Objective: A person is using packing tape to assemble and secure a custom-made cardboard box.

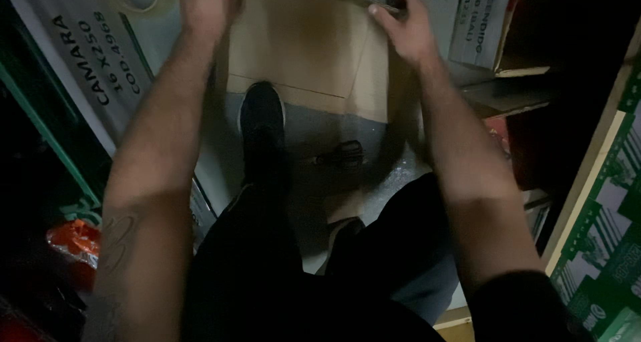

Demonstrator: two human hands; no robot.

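Carton (307,55) sat right ahead of you, brown and plain, standing on the floor (334,131) past your black shoe (262,111). You had a hand on each side of it. Your left hand (207,5) pressed flat against its left edge, fingers cut off by the frame, so I couldn't tell whether they curled round. Your right hand (404,28) was spread over the top right corner, fingers splayed, gripping the rim. A hold from both sides like that looked meant to steady a wide load. Printed boxes (481,21) crowded the right, a white printed sack (100,55) the left, green-and-white cartons (601,248) by your right elbow.
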